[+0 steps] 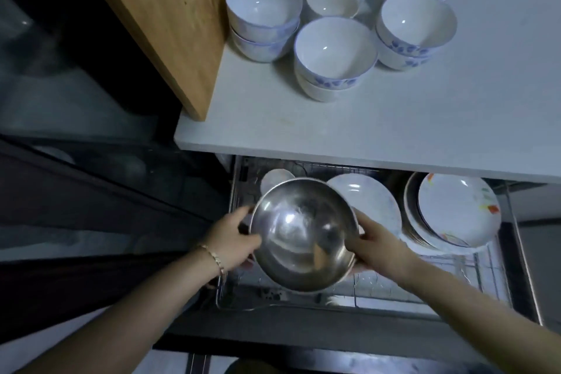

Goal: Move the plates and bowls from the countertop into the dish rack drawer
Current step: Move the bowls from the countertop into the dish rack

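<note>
Hovering over the open dish rack drawer (425,285), the steel bowl (303,234) sits tilted between both hands, mouth up and angled toward the camera, above the drawer's left half. Left hand (233,237) has it by the left rim, fingers curled round the edge and thumb across the near side. Right hand (376,246) clamps the opposite rim, thumb on top and fingers tucked beneath. That's a firm two-handed hold, nothing loose. A thin bracelet (214,255) rides on the left wrist.

Just behind the bowl in the rack, a white plate (373,203) leans upright. To its right, a stack of plates (458,209) with orange and green marks stands leaning too. Peeking out past the bowl's far left rim is a small white dish (274,179), possibly a saucer; the light's too dim to call it.

Up above, the white countertop (394,118) overhangs the back of the drawer, and it's crowded: blue-patterned bowls (335,55) in short stacks, ringed around one small plain cream bowl (331,0). A wooden board (170,24) leans at the counter's left edge, right beside the stacks
</note>
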A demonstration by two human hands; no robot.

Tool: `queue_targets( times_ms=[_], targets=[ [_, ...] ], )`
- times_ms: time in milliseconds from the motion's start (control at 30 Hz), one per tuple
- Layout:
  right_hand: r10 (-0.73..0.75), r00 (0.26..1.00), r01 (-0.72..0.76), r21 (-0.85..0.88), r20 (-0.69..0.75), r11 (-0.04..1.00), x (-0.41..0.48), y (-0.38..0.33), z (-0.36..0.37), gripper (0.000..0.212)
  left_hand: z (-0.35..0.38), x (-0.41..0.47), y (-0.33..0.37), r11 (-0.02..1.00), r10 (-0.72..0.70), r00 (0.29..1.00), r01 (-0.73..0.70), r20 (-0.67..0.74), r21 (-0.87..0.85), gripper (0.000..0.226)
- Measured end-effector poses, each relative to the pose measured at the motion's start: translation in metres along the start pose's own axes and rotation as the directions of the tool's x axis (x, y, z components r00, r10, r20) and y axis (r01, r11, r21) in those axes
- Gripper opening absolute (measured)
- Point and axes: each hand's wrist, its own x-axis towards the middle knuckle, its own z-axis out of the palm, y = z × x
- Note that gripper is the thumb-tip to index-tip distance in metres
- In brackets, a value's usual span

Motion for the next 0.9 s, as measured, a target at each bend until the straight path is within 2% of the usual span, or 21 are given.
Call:
queue_targets(
  times_ms=[67,167,267,367,500,600,733,900],
  targets=[
    [0.067,0.998,-0.067,-0.009,0.016,0.998,0.010,0.032,0.010,0.044,0.025,0.016,-0.035,0.991,-0.093,0.995,0.089,0.035,0.096,0.038],
    [0.129,0.991,-0.131,-0.114,-0.026,0.985,0.047,0.084,0.036,0.050,0.058,0.043,-0.074,0.959,-0.213,0.977,0.205,0.021,0.198,0.033],
    [0.219,0.970,-0.237,-0.208,-0.105,0.949,0.086,0.126,0.059,0.046,0.081,0.070,-0.099,0.937,-0.257,0.966,0.252,-0.011,0.243,0.044],
    [0.344,0.929,-0.364,-0.174,-0.134,0.915,0.116,0.153,0.070,0.041,0.098,0.096,-0.119,0.923,-0.291,0.955,0.294,-0.049,0.249,0.044],
    [0.293,0.938,-0.333,-0.244,-0.186,0.911,0.144,0.178,0.068,0.030,0.117,0.120,-0.138,0.938,-0.284,0.956,0.292,-0.071,0.188,0.040],
    [0.274,0.940,-0.323,-0.273,-0.201,0.906,0.153,0.187,0.065,0.027,0.125,0.121,-0.141,0.922,-0.304,0.948,0.317,-0.089,0.222,0.041],
    [0.344,0.924,-0.378,-0.264,-0.167,0.887,0.152,0.182,0.058,0.032,0.125,0.119,-0.139,0.889,-0.371,0.927,0.369,-0.048,0.270,0.045],
    [0.400,0.909,-0.414,-0.373,-0.119,0.831,0.137,0.147,0.044,0.047,0.118,0.110,-0.118,0.859,-0.433,0.900,0.427,-0.046,0.284,0.068]
  ],
)
